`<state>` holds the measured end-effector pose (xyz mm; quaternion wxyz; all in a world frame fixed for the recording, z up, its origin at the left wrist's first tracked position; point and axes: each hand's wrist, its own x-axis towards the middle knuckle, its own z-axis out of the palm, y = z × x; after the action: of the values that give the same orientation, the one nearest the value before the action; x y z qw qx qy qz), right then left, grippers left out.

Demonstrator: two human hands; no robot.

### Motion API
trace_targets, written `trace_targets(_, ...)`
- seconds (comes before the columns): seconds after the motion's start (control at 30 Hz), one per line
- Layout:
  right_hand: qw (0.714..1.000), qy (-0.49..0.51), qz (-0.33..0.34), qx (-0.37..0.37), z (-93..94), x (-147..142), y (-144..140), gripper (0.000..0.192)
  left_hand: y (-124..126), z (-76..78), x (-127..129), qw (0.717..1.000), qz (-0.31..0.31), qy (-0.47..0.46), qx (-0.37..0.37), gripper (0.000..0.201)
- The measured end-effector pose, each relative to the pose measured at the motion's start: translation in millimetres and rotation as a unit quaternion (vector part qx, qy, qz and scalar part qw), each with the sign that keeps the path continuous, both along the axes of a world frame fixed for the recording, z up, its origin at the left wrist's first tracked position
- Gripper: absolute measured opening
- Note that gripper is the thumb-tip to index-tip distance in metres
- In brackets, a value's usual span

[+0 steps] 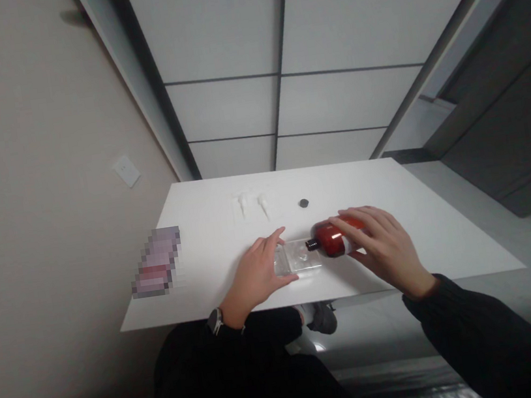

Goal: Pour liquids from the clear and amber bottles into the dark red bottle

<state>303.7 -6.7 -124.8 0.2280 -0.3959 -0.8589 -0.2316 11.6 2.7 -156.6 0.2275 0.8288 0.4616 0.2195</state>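
Right hand [386, 244] was wrapped over an amber bottle [334, 237] lying on its side on the white table [414, 204], fingers curled around the body, dark neck pointing to 9 o'clock. The neck met a clear plastic container [298, 257] at table centre. Left hand [259, 275] lay open, thumb and fingers spread, touching the container's 9 o'clock end; not closed on it. Watch [216, 320] on left wrist. At 12 o'clock from the container: two white pump tops [252, 205] and a small dark cap [304, 203]. Blurred object [156, 260] at the table's 9 o'clock edge.
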Motion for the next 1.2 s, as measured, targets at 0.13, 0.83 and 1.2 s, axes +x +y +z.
trace_targets(0.13, 1.0, 0.0, 0.001, 0.0, 0.1, 0.8, 1.2, 0.064, -0.3, -1.0, -0.3, 1.0, 0.001, 0.0, 0.005, 0.1)
trace_targets(0.83, 1.0, -0.002, -0.008, 0.005, 3.7, 4.6, 3.0, 0.066, 1.7, -10.5, -1.6, 0.999, 0.003, -0.033, 0.024, 0.146)
trace_targets(1.2, 1.0, 0.005, -0.011, -0.004, 4.8, 4.5, 3.1, 0.075, 0.8, -8.1, -3.4, 0.997, -0.024, 0.006, 0.074, 0.149)
